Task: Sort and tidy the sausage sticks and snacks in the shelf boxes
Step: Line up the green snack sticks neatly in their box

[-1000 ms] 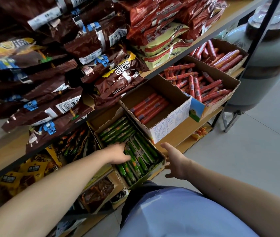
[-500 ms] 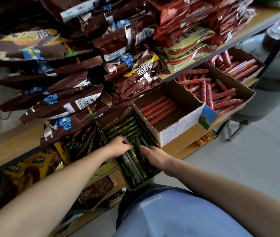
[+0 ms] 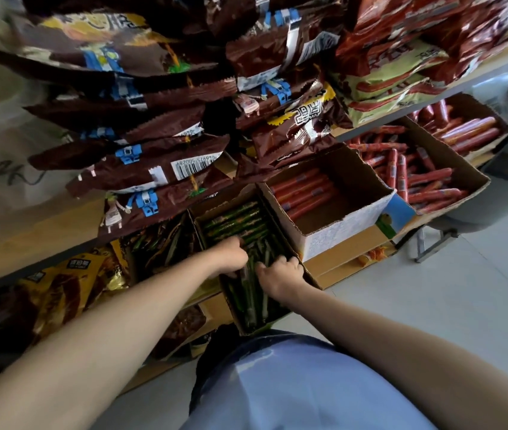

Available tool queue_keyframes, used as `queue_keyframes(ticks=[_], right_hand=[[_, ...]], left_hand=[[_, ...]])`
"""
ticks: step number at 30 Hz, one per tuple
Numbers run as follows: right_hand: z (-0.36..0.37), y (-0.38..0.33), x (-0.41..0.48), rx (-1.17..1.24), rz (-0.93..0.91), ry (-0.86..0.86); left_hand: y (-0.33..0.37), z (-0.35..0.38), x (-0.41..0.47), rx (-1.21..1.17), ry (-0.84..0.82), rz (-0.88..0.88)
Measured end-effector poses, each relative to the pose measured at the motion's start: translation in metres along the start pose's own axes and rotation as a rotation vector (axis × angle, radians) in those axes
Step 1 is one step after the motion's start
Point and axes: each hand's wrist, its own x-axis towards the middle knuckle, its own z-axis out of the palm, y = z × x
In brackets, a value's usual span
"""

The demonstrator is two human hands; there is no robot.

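A cardboard box (image 3: 310, 276) on the lower shelf holds several green sausage sticks (image 3: 237, 221). Both my hands are inside it. My left hand (image 3: 231, 256) lies on the sticks at the box's middle with its fingers curled down among them. Just to its right, my right hand (image 3: 280, 274) has its fingers curled over the sticks at the box's right side. Whether either hand grips a stick is hidden by the fingers and blur. A second box (image 3: 339, 231) to the right holds red sausage sticks (image 3: 302, 190).
Brown snack bags (image 3: 153, 169) are piled on the upper shelf and overhang the green box. Further right, a large box (image 3: 476, 184) holds loose red sausages (image 3: 423, 178). Yellow and dark snack bags (image 3: 69, 283) fill the lower left shelf. Pale floor (image 3: 432, 305) lies to the right.
My right hand came in from outside the box and now sits on the green sticks beside my left hand. The view has moved closer to the shelf.
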Motion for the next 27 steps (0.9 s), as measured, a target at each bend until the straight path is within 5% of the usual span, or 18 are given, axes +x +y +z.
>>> queue_keyframes(ticks=[4,15,21,27], right_hand=[[-0.001,-0.003,0.005,0.015,0.06,-0.058],[0.005,-0.006,0.001,-0.063,0.003,0.056],[0.004,-0.006,0.001,0.068,0.018,0.032],[0.0,-0.012,-0.004,0.468,0.084,0.008]], left_hand=[[0.01,-0.006,0.004,-0.359,-0.098,-0.144],[-0.013,0.021,0.032,-0.866,0.019,-0.29],[-0.017,0.028,0.029,-0.987,0.017,-0.301],[-0.006,0.021,-0.009,-1.051,-0.044,-0.189]])
